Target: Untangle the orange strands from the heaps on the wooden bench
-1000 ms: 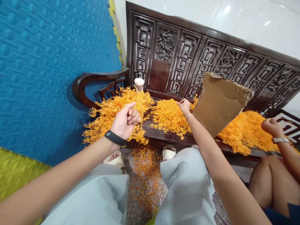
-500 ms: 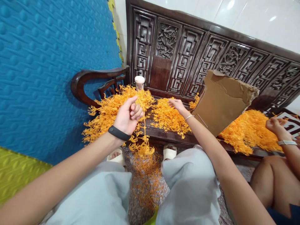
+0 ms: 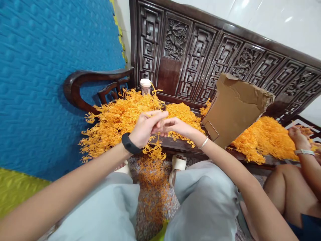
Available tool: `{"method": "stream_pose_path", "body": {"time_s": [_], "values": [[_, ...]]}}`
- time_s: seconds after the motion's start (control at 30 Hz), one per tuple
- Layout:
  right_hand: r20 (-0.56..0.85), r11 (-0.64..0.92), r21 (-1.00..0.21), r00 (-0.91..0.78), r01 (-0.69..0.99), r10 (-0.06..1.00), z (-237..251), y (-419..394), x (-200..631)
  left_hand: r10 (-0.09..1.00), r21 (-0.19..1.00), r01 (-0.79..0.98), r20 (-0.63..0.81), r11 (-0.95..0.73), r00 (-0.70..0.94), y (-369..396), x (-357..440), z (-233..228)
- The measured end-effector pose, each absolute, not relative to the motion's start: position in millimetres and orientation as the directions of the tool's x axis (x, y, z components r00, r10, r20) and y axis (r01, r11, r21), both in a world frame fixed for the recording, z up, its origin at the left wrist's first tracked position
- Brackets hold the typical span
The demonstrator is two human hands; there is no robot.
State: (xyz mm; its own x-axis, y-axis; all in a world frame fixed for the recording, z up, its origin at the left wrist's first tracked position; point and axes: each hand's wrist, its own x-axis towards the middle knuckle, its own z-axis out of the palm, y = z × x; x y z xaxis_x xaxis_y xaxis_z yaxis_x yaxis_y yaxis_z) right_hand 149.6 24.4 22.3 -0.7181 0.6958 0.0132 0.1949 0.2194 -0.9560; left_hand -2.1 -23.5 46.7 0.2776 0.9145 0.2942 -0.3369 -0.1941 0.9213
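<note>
My left hand [image 3: 145, 128], with a black band at the wrist, is closed on an orange branched plastic strand [image 3: 154, 152]. One end shows above the thumb and the rest hangs below the fingers. My right hand [image 3: 179, 127], wearing a light bracelet, meets it with bent fingers pressed against the left fingertips. What the right fingers grip is hidden between the hands. Just behind my left hand lies a big heap of orange branched plastic pieces [image 3: 117, 117] on a dark wooden bench [image 3: 170, 144]. Beyond my right hand sits a smaller, finer orange pile [image 3: 184, 112].
A white-lidded container [image 3: 145, 87] stands behind the big heap. A cardboard piece [image 3: 238, 107] leans on the bench, with another orange pile [image 3: 265, 140] beside it. Another person's hand [image 3: 298, 137] is at the right. Orange bits [image 3: 155, 197] litter the floor between my feet.
My right hand has moved left from over the smaller pile to meet my left hand. The strand in my left hand has shifted, one end now above the thumb.
</note>
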Motion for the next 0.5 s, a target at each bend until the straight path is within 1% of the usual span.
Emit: {"method": "stream_pose_path", "body": {"time_s": [0.07, 0.1, 0.13, 0.2, 0.27, 0.33, 0.4, 0.47, 0.5], "values": [[0.043, 0.236, -0.956, -0.707, 0.177, 0.705, 19.9, 24.8, 153.1, 0.849, 0.923, -0.15, 0.384, -0.354, 0.362, -26.3, -2.6, 45.5], [0.068, 0.251, -0.954, -0.695, 0.166, 0.716, 20.0, 24.7, 154.8, 0.802, 0.885, -0.047, 0.44, -0.462, 0.404, -27.4, -2.9, 44.6], [0.103, 0.27, -0.951, -0.669, 0.151, 0.736, 21.0, 24.4, 156.3, 0.745, 0.813, 0.051, 0.504, -0.58, 0.437, -28.2, -2.8, 43.3], [0.199, 0.315, -0.943, -0.582, 0.103, 0.788, 25.7, 23.2, 159.0, 0.607, 0.593, 0.209, 0.622, -0.778, 0.495, -29.0, -1.2, 39.7], [0.284, 0.352, -0.934, -0.47, 0.062, 0.836, 32.5, 21.9, 161.7, 0.473, 0.369, 0.297, 0.688, -0.881, 0.55, -28.6, 1.7, 35.8], [0.329, 0.37, -0.928, -0.351, 0.054, 0.877, 39.3, 20.6, 164.9, 0.38, 0.221, 0.322, 0.701, -0.92, 0.604, -28.2, 3.4, 33.8], [0.35, 0.382, -0.92, -0.256, 0.086, 0.901, 44.5, 19.5, 168.9, 0.335, 0.166, 0.314, 0.704, -0.935, 0.626, -28.4, 1.5, 34.9], [0.373, 0.399, -0.908, -0.188, 0.13, 0.909, 47.4, 19.0, 173.4, 0.343, 0.195, 0.299, 0.724, -0.934, 0.598, -28.9, -4.7, 38.3], [0.39, 0.413, -0.9, -0.165, 0.141, 0.906, 47.9, 18.9, 175.5, 0.371, 0.244, 0.289, 0.738, -0.925, 0.563, -28.7, -9.0, 40.2]]}}
